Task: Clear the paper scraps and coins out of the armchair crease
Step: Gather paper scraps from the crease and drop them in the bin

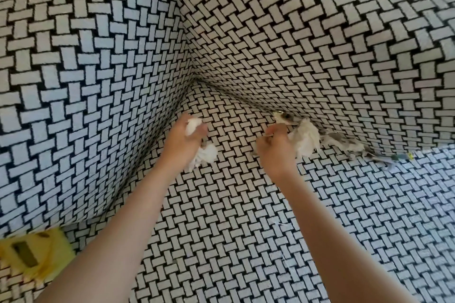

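Two hands are working at centre frame: the left hand (186, 139) is clenching one white paper wad (205, 155) over the armchair seat (246, 204), and the right hand (273, 149) is gripping one paper scrap (305, 138) at the crease (234, 94). More scraps (344, 142), too blurred to count, are lying along the crease at centre right, with one roundish dark bit (284, 115) just above the right hand, too blurred to call a coin. One yellow object (29, 251) is showing at lower left, beside the left forearm.

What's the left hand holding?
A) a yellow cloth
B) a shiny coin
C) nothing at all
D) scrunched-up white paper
D: the left hand grips scrunched-up white paper, which sticks out above and below its curled fingers.
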Motion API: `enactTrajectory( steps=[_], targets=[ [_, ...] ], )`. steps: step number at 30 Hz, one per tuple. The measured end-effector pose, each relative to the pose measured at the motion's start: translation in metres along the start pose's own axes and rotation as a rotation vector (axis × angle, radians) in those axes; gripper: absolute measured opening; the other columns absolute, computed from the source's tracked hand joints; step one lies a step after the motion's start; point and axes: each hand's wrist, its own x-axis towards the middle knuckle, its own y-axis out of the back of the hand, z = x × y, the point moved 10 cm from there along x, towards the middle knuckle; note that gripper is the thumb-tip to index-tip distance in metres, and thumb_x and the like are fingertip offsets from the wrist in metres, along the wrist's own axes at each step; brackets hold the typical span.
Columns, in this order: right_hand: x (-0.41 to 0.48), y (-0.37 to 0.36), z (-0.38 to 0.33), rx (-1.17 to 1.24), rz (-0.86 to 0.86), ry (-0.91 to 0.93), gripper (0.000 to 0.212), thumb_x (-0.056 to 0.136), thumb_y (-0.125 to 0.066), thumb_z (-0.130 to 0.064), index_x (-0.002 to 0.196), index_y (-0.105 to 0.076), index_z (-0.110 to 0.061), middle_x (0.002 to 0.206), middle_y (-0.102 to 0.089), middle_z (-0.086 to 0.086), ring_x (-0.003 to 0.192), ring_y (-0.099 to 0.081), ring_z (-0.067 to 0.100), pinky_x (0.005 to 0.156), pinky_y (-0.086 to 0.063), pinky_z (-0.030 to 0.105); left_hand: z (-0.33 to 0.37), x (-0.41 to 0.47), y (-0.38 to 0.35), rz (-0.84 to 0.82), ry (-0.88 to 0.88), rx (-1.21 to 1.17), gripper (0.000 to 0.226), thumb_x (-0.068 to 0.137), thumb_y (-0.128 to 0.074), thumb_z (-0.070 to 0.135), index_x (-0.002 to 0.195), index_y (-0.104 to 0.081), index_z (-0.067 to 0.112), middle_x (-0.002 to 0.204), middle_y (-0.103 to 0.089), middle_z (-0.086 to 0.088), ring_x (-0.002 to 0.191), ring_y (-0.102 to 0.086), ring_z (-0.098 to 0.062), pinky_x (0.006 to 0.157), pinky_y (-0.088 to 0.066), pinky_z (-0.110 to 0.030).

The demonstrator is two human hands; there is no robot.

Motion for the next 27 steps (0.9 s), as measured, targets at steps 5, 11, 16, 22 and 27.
enactTrajectory(
  steps=[5, 11, 16, 22, 27],
  targets=[
    [-0.019, -0.051, 0.008, 0.249, -0.227, -0.115, 0.026, 0.096, -0.037, -0.008, 0.118, -0.051, -0.008, 0.059, -0.047, -0.005, 0.045, -0.040, 0.009, 0.044, -0.037, 0.023, -0.026, -0.027, -0.008, -0.191, -0.028, 0.326, 0.012, 0.090, -0.055, 0.022, 0.099, -0.049, 0.025, 0.091, -0.056, 0.003, 0.064, -0.051, -0.009, 0.043, -0.039, -0.018],
    [-0.032, -0.059, 0.022, 0.524, -0.213, -0.308, 0.025, 0.096, -0.035, -0.007, 0.090, -0.059, -0.009, 0.059, -0.049, 0.004, 0.045, -0.046, 0.012, 0.039, -0.036, 0.017, -0.017, -0.036, -0.018, -0.116, -0.245, 0.669, 0.040, 0.080, -0.069, 0.024, 0.117, -0.056, 0.022, 0.113, -0.060, -0.002, 0.088, -0.053, -0.013, 0.061, -0.041, -0.021],
    [-0.040, -0.062, 0.030, 0.679, -0.188, -0.443, 0.025, 0.096, -0.036, -0.010, 0.096, -0.061, -0.010, 0.058, -0.049, 0.002, 0.042, -0.046, 0.010, 0.039, -0.032, 0.017, -0.012, -0.041, -0.023, -0.094, -0.371, 0.771, 0.032, 0.081, -0.063, 0.005, 0.112, -0.061, 0.012, 0.106, -0.056, -0.004, 0.096, -0.055, -0.020, 0.072, -0.034, -0.019],
    [-0.051, -0.064, 0.033, 0.948, -0.114, -0.622, 0.028, 0.098, -0.031, -0.014, 0.077, -0.049, -0.007, 0.060, -0.045, 0.003, 0.039, -0.042, 0.008, 0.032, -0.031, 0.015, -0.022, -0.039, 0.008, 0.008, -0.100, 0.255, 0.009, 0.092, -0.052, 0.017, 0.099, -0.058, 0.019, 0.090, -0.056, -0.001, 0.065, -0.050, -0.010, 0.049, -0.044, -0.013],
    [-0.046, -0.057, 0.015, 0.278, -0.164, -0.298, 0.025, 0.096, -0.037, -0.011, 0.093, -0.061, -0.007, 0.066, -0.051, -0.002, 0.049, -0.040, 0.008, 0.037, -0.033, 0.014, -0.049, -0.055, 0.036, 0.140, 0.196, -0.225, 0.014, 0.095, -0.047, 0.026, 0.106, -0.052, 0.018, 0.082, -0.056, 0.001, 0.068, -0.053, -0.010, 0.057, -0.053, -0.027]
  ],
)
